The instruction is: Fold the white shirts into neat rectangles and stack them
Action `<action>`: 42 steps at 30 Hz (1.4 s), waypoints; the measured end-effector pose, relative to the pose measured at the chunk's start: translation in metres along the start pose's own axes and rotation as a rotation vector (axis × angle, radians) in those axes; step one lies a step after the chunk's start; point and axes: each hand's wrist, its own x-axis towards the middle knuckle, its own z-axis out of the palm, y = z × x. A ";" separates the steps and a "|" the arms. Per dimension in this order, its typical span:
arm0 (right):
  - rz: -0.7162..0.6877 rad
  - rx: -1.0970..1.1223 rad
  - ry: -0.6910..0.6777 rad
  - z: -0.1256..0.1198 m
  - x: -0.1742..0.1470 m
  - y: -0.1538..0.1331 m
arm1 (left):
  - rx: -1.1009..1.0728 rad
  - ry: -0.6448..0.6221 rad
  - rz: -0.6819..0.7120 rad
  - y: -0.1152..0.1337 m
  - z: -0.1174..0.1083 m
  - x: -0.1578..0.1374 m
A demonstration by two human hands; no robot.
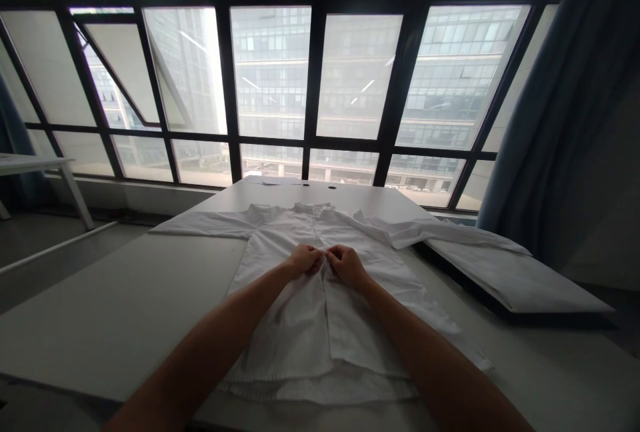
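A white long-sleeved shirt (280, 345) lies spread on the white table (125, 299), its collar toward the window and its hem toward me. One sleeve stretches out to the left; the other runs right, over a flat padded board. My left hand (306, 259) is closed on the shirt's front edge near the middle. Right beside it, my right hand (345, 264) pinches the opposite front edge, and the fingertips of both nearly meet. Any button between them is too small to make out. Below the hands the front hangs slightly parted.
A white-covered board with a dark underside (525, 279) sits at the table's right. Large dark-framed windows (273, 72) stand behind the table, one pane tilted ajar at left. A blue curtain (540, 105) hangs on the right. Another white table (35, 164) is at far left.
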 end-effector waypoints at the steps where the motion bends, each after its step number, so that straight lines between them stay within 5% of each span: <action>1: -0.001 0.005 0.008 0.001 0.000 0.000 | -0.005 0.005 -0.004 0.000 0.000 0.000; 9: 0.032 0.077 0.002 0.003 -0.002 -0.001 | 0.002 0.035 -0.035 -0.001 0.000 0.004; 18: 0.282 0.298 -0.087 0.001 0.002 -0.011 | 0.049 0.011 -0.029 -0.005 0.000 0.007; 32: 0.193 0.100 -0.093 0.005 0.007 -0.005 | 0.077 0.063 -0.041 -0.006 0.001 0.013; 42: 0.353 0.255 -0.223 -0.006 0.004 -0.021 | 0.145 0.050 0.068 -0.011 0.001 0.013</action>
